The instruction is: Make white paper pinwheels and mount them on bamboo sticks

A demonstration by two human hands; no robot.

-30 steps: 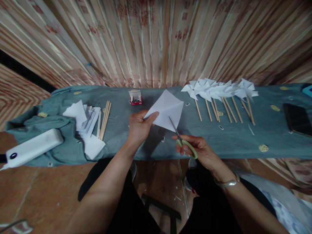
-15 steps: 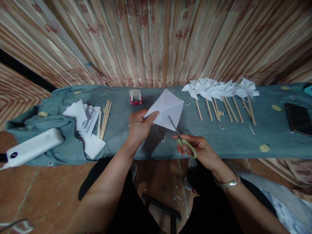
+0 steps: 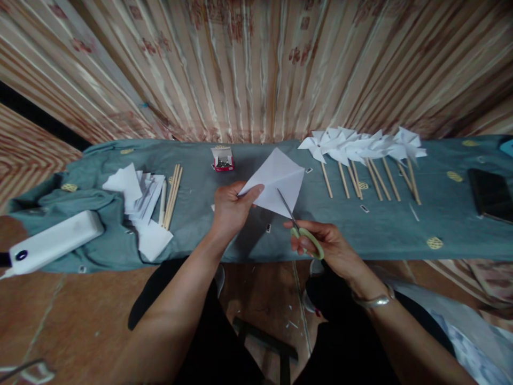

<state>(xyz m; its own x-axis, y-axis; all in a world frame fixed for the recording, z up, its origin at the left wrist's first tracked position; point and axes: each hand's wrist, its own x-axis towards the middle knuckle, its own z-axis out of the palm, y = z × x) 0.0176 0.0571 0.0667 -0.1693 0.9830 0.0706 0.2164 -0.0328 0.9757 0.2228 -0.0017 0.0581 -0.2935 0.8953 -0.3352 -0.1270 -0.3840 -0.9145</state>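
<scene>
My left hand (image 3: 234,206) pinches the left corner of a white square of paper (image 3: 276,174), thumb on top. Faint creases cross the sheet, which is held above the cloth. In my right hand (image 3: 320,238) is a pair of scissors (image 3: 308,240) with light green handles, fingers through the loops. Its dark blade lies over the paper's lower right part, pointing toward the middle. Whether the blades are parted there, I cannot make out.
Paper pinwheels (image 3: 360,147) on wooden sticks lie at the back right, near a dark phone (image 3: 489,193). A red box of small metal pieces (image 3: 223,163) sits behind my left hand. Leftward are paper pieces (image 3: 150,198), loose sticks (image 3: 173,198) and a white device (image 3: 56,243) on the green cloth (image 3: 401,230).
The paper and my left hand have shifted very slightly to the right. My right hand with the scissors stays almost in place.
</scene>
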